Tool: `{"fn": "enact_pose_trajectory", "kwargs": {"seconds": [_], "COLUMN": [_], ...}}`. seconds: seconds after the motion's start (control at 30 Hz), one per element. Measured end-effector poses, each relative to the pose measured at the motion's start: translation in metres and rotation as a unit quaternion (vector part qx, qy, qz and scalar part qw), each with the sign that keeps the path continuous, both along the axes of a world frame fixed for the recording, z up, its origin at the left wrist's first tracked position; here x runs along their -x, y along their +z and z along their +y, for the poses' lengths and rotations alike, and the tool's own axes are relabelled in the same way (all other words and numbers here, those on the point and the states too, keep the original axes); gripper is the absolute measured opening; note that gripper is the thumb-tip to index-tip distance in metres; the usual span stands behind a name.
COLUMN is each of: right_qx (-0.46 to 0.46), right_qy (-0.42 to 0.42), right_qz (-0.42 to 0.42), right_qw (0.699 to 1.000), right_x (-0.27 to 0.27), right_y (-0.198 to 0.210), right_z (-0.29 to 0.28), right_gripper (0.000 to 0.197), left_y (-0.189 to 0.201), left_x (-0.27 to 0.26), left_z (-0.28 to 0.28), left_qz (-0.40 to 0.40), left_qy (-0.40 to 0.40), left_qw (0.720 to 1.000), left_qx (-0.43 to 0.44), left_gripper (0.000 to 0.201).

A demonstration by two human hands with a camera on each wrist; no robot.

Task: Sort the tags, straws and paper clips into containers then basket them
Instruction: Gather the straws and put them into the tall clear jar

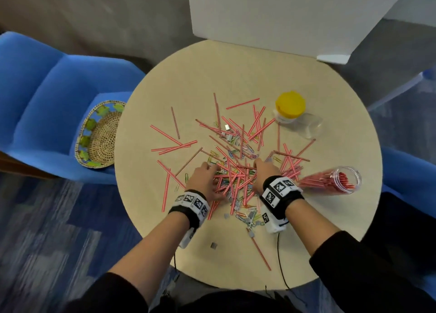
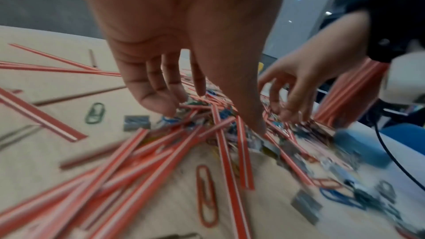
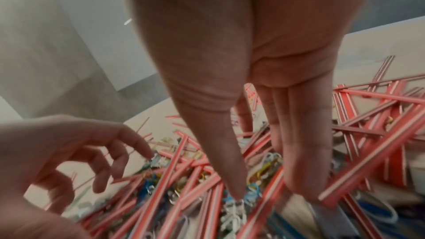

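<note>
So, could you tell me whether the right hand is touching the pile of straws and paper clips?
Touching: in the right wrist view the right hand's fingertips press straight down into the pile.

Two clear plastic jars [image 1: 335, 180], one woven oval basket [image 1: 99, 135], one yellow lid [image 1: 290, 104]; striped straws [image 1: 174, 146] and coloured clips [image 2: 206, 195] beyond counting.

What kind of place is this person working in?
Probably an office lounge or meeting corner: a round table with blue upholstered chairs beside it, patterned blue carpet underfoot, and a white partition board standing at the table's far edge.
</note>
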State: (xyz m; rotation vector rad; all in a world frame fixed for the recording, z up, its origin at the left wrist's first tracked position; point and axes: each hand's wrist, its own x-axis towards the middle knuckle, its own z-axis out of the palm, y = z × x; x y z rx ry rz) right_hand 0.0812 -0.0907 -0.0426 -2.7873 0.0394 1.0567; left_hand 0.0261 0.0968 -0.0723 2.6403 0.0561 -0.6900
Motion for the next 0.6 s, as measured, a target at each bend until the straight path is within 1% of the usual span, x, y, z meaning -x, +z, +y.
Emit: {"fn": "enact_pose_trajectory", "kwargs": {"seconds": [0.03, 0.07, 0.17, 0.23, 0.33, 0.43, 0.6], "right_qx": [-0.004, -0.009, -0.019, -0.02, -0.018, -0.022, -0.068], "right_qy": [0.0, 0.0, -0.001, 0.008, 0.033, 0.046, 0.038], "right_qz": [-0.012, -0.023, -0.037, -0.043, -0.06, -0.087, -0.128], "right_qw": [1.0, 1.0, 0.999, 0.999, 0.997, 0.995, 0.989], "right_x": [0.001, 0.0, -0.002, -0.004, -0.003, -0.003, -0.016], "right_y": [-0.005, -0.007, -0.011, -0.014, -0.015, -0.016, -0.005], "right_z": [0.0, -0.001, -0.006, -0.01, -0.014, -0.017, -0.024], "right_gripper": [0.067, 0.062, 0.039, 0.027, 0.016, 0.01, 0.016], "left_y": [-0.003, -0.005, -0.01, -0.011, -0.012, -0.011, -0.003], "left_x": [0.001, 0.001, -0.004, -0.009, -0.015, -0.021, -0.028], "left_z": [-0.005, -0.009, -0.015, -0.017, -0.018, -0.018, -0.019], "left_qz": [-0.013, -0.026, -0.061, -0.07, -0.075, -0.07, -0.062], "left_qy": [-0.016, -0.028, -0.04, -0.06, -0.079, -0.07, -0.001], "left_qw": [1.0, 0.999, 0.997, 0.995, 0.994, 0.995, 0.998], "left_qx": [-0.009, -0.016, -0.022, -0.025, -0.022, -0.007, 0.034], "left_gripper": [0.08, 0.071, 0.045, 0.038, 0.031, 0.025, 0.018]}}
